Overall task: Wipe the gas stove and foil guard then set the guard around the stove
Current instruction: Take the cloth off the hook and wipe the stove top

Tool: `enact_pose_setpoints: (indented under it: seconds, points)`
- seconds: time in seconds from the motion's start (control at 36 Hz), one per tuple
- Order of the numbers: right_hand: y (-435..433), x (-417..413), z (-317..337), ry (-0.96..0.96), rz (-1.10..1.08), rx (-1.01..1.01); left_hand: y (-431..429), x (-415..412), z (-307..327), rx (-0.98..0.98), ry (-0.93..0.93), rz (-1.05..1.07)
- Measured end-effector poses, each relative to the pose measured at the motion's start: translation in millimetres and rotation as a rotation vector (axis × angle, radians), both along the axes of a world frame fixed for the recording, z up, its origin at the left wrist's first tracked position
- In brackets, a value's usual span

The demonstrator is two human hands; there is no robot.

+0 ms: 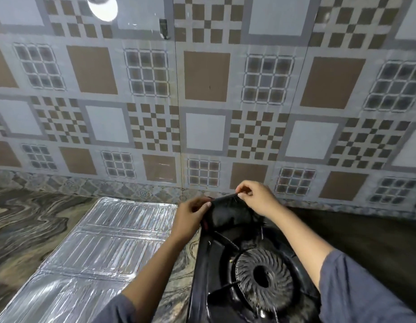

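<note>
- Both grips were on the dark cloth (228,214). The left grip (193,212) pinched its left edge, and the right grip (253,198) pinched the top edge between thumb and fingertips.
- The cloth hung stretched between them, just above the far end of the gas stove (208,259), close to the wall.
- The step looked like readying the cloth, by spreading or folding it, before a wiping pass.
- To do this well, the cloth would go into a flat pad with fingers spread behind it, so pressure lands evenly and no loose corner drags.
- The stove top was black and glossy, so smears would show. Long overlapping strokes from back to front would probably suit it.
- The burner (264,279) was round, with fine radial slots around a dark centre hole. The slim pan support (226,241) prongs reached in towards it.
- The cloth could snag there, so it looked wiser to work around each prong with a folded edge.
- The foil guard (104,241) lay flat on the desk (27,224), just left of the stove and not yet standing around it.
- It was thin, shiny sheet, embossed with parallel ribs in panels with fold lines between them.
- It would likely crease easily, so light strokes along the ribs would be the safer way.
- The desk showed a swirling marbled stone pattern, and the patterned wall tiles (202,89) behind looked smooth and glossy.
</note>
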State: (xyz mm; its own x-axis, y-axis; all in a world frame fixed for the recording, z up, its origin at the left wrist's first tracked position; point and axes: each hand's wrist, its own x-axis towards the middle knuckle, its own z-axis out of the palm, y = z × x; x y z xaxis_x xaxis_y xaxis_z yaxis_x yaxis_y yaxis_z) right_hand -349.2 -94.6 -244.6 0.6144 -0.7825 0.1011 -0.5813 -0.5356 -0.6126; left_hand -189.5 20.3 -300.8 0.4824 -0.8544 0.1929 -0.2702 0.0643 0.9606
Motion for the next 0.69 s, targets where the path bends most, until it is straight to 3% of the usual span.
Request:
enact_pose_setpoints:
  seconds: [0.19, 0.28, 0.44, 0.69]
  points:
    - [15.6, 19.8, -13.7, 0.176, 0.433, -0.001, 27.0, -17.7, -26.2, 0.127, 0.181, -0.017]
    - [16.5, 27.6, -22.1, 0.381, 0.564, -0.013, 39.4, -28.5, -26.7, 0.132, 0.179, -0.11]
    - [11.9, 36.7, -28.1, 0.557, 0.604, -0.014, 48.4, -32.6, -30.7, 0.157, 0.258, -0.107]
    - [5.8, 47.1, -37.2, 0.509, 0.516, -0.08, 46.7, -33.4, -32.0, 0.202, 0.272, -0.084]
